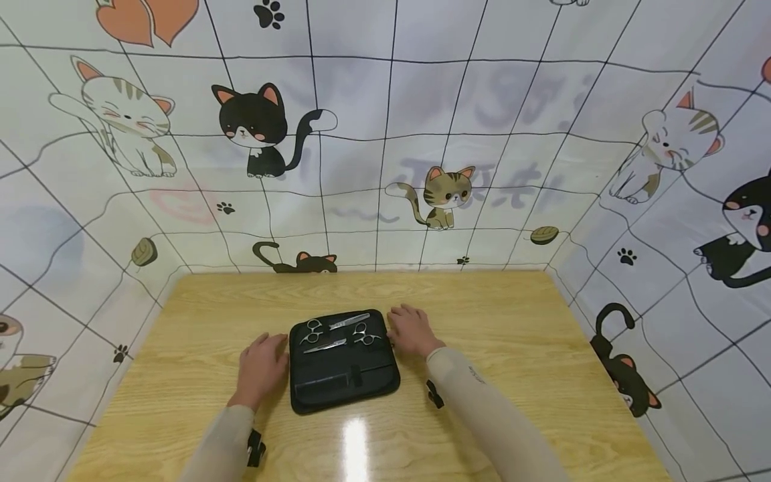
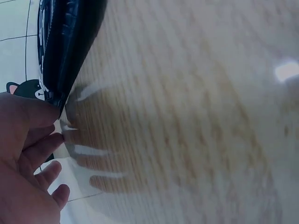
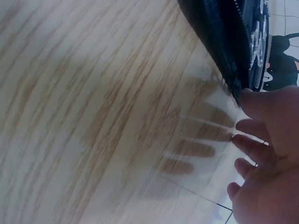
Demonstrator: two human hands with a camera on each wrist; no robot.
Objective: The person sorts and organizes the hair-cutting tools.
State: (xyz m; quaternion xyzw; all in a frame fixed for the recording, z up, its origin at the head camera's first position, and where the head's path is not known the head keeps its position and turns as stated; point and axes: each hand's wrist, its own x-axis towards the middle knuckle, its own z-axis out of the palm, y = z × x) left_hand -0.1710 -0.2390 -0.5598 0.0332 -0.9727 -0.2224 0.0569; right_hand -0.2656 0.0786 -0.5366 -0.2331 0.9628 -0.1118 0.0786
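A black zip-up case (image 1: 337,371) lies on the wooden table in the head view, its upper face showing. Two pairs of silver scissors (image 1: 325,346) are set in it, one with toothed blades at the top. A strap and a flat pocket cross its lower half. At the left side of the case is my left hand (image 1: 263,365), fingers loosely bent; its thumb (image 2: 39,112) meets the case edge in the left wrist view. My right hand (image 1: 412,329) is at the opposite side, thumb (image 3: 259,100) against the edge near the zip, other fingers spread and relaxed.
Light wooden table (image 1: 494,314) extends around the case, with a bright reflection near the front. White cloth walls (image 1: 361,161) printed with cats and grid lines rise at the back and both sides. Dark straps (image 1: 255,448) sit at both wrists.
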